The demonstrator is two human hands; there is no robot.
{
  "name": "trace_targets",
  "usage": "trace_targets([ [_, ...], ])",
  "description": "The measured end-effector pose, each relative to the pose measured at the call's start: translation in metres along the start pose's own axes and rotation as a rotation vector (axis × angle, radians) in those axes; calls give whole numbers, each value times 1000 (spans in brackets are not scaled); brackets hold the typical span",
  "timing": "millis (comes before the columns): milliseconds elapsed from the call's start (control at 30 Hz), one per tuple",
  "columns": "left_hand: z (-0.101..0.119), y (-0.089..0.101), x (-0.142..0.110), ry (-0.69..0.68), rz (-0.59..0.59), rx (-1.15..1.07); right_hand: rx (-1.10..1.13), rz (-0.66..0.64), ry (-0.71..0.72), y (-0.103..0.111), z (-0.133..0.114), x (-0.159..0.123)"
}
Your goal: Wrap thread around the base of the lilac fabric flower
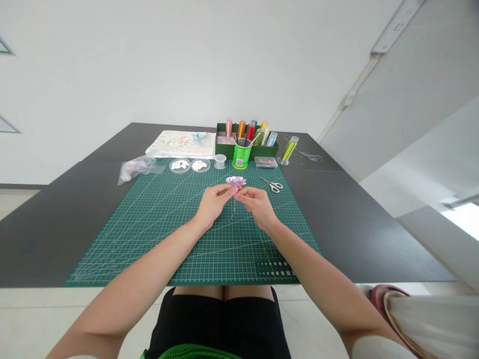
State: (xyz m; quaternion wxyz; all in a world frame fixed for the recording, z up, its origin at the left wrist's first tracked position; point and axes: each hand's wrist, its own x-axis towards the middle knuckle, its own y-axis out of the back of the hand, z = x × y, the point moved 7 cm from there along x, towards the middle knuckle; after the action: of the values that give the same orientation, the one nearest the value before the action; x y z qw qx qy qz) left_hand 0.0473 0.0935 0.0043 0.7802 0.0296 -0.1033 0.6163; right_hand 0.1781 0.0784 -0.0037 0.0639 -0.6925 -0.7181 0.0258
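Observation:
Above the green cutting mat (157,234), both hands meet at a small pale purple flower (236,181) with layered petals. My left hand (215,202) pinches it from below on its left side, thumb and fingers closed. My right hand (257,203) is closed at the flower's base too, its fingertips touching those of the left. A thin stem or wire seems to hang below the fingers; its detail is too fine to make out. Scissors (272,184) with white handles lie on the mat to the right of the flower.
Behind the hands stand a green can (241,155) of tools and a dark green box (225,151) of thread spools. Shallow dishes (180,166) of white pieces, a clear bag (134,168), a flat case (266,162) and a yellow-green spool (289,150) sit around the mat's far edge.

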Motion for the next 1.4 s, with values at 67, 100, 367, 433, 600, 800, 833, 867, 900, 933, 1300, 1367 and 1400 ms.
trace_targets([
  [67,2,0,0,-33,1,35,-5,-1,9,0,-1,0],
  [100,3,1,0,-42,7,49,-2,0,11,0,-1,0],
  [367,1,3,3,40,-24,8,90,-28,-38,0,5,2],
  [433,-1,2,4,100,-59,-33,146,-26,-53,2,6,3],
  [600,-13,-5,0,268,-155,-93,273,-19,-86,8,8,6],
  [800,-13,-11,-5,227,-180,-62,309,-37,-126,8,12,7],
  [833,-13,-11,-5,235,-179,-76,312,-40,-127,8,12,7],
  [867,-14,-11,-5,247,-178,-95,315,-40,-127,8,13,7],
  [900,-15,-11,-5,259,-174,-116,316,-40,-130,8,14,8],
  [933,-16,-11,-5,269,-170,-134,314,-38,-133,8,15,8],
  [1300,-17,-9,0,221,-103,-159,237,-9,-6,8,1,4],
  [1367,-17,-9,0,218,-103,-142,200,15,20,10,-1,4],
  [1400,-17,-8,1,214,-103,-131,178,29,32,10,-2,5],
])
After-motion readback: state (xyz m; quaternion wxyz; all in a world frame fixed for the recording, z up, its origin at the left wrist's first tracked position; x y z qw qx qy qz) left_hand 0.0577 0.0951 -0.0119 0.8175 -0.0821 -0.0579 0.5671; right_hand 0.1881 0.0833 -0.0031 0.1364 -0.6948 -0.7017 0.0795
